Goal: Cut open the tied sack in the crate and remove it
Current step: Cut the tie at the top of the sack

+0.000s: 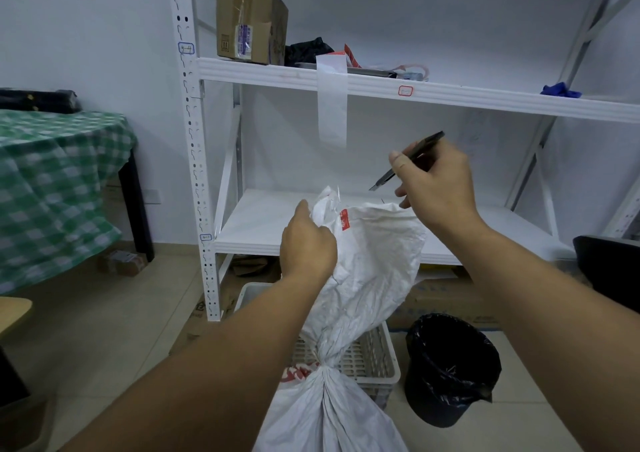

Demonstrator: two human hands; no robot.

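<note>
Head view: left hand (306,243) is gripping the loose top of the white sack (367,271), stretching it upright above the crate (377,358), while right hand (436,188) is pinching a utility knife (427,143) beside that top, blade pointing down-left, tied neck (323,365) sitting well below both hands.

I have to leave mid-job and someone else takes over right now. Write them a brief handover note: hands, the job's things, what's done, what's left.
Left hand grips the bunched loose top of the white woven plastic sack, holding it up. Right hand holds a black-handled utility knife, blade out, above the sack and not touching it.
The sack's tied neck sits low, over the white slatted plastic crate.
Done: knife ready, top lifted. No cut shows.
Left: cut the sack open, lift it out of the crate.
</note>
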